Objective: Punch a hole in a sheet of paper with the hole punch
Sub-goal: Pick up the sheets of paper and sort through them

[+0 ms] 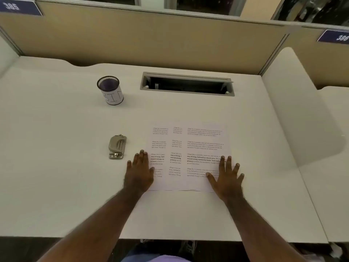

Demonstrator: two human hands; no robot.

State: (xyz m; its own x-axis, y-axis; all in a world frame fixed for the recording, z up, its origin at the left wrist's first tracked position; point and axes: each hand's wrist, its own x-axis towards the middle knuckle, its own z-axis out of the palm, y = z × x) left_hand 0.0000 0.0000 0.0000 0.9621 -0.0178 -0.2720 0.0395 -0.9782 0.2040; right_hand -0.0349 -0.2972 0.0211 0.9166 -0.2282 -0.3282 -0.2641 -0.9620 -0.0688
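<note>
A white sheet of paper (188, 148) printed with blocks of text lies flat on the desk, a little right of the middle. My left hand (139, 172) rests flat on its lower left corner with fingers spread. On the sheet's lower right part, my right hand (227, 176) lies flat and open as well. A small grey metal hole punch (117, 146) sits on the desk to the left of the paper, a short way from my left fingertips and untouched.
A black mesh cup (111, 90) with a white label stands at the back left. An open cable slot (187, 84) is set into the white desk (56, 167) behind the paper. Beige partition walls (151, 40) close the back and right.
</note>
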